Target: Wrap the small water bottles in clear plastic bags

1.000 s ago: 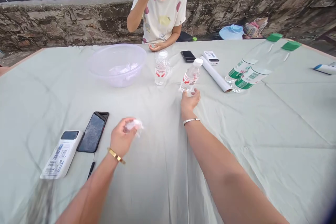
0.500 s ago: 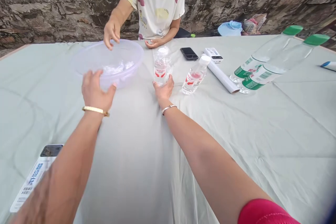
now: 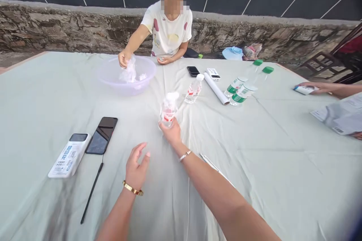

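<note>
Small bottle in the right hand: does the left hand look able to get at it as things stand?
Yes, probably: the left hand is open nearby, and nothing visible blocks its way. The right hand holds the small bottle low, leaving its upper part uncovered.

The nearest bottle (image 3: 167,115) is clear with red print, the basin (image 3: 113,85) translucent lilac.

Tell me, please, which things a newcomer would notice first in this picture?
Probably first the right hand, near the middle, holding a small bottle with red on its label. Then the pale purple basin, left of centre, where the person opposite has a hand on crumpled plastic. On the right, two green-capped bottles stand close together.
</note>
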`<state>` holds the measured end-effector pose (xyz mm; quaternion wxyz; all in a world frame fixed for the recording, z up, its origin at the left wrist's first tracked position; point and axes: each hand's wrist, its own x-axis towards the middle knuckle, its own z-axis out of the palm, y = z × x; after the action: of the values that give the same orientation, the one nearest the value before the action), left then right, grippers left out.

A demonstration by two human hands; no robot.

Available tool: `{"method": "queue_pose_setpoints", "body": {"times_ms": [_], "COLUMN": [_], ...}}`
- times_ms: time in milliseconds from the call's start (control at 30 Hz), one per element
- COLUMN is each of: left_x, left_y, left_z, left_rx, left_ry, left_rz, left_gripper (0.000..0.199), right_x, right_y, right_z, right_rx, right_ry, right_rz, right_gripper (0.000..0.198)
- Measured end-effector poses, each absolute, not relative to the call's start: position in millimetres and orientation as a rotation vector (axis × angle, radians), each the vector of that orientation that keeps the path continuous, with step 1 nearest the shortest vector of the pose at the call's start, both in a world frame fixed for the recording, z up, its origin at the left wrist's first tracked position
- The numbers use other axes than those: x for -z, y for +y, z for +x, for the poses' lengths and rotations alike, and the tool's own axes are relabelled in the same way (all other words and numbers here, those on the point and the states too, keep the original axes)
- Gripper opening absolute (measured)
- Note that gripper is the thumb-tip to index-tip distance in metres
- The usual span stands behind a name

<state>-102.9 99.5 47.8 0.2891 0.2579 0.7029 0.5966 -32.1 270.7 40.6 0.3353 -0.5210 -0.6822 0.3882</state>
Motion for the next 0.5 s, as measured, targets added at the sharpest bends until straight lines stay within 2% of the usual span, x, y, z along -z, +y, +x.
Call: {"method": "queue_pose_setpoints", "body": {"times_ms": [100,200,333,400,500], "left_x": [-48.6,-49.0,-53.8,-56.7,-57.2], "left_y": [90.9,77.4,57.4,51.3,48.3], "left_z": [-86.4,-58.9,-29.1,-22.6,-20.2], "left_rx": [-1.609,-1.575,-1.523,-1.482,-1.421], "left_ry": [1.669,1.597,1.547,1.378,1.248], "left_rz": [0.541,0.591,0.465,0.322,0.176], "left_gripper": [0.045,0.045,0.041,0.042,0.046], "right_x": [-42.4,-47.3,-66.7,-75.2,-73.4], "right_y": [183.6,118.7,97.7,115.0,153.3], "right_z": [10.7,46.6,97.2,127.8,171.3], "right_rx": [-1.162,-1.244,-1.253,-1.088,-0.437], "right_ry": [-1.858,-1.980,-2.272,-2.312,-2.129], "right_rz": [-1.315,-1.268,-1.127,-1.237,-1.605], "right_gripper": [0.026,0.023,0.027,0.035,0.041]}}
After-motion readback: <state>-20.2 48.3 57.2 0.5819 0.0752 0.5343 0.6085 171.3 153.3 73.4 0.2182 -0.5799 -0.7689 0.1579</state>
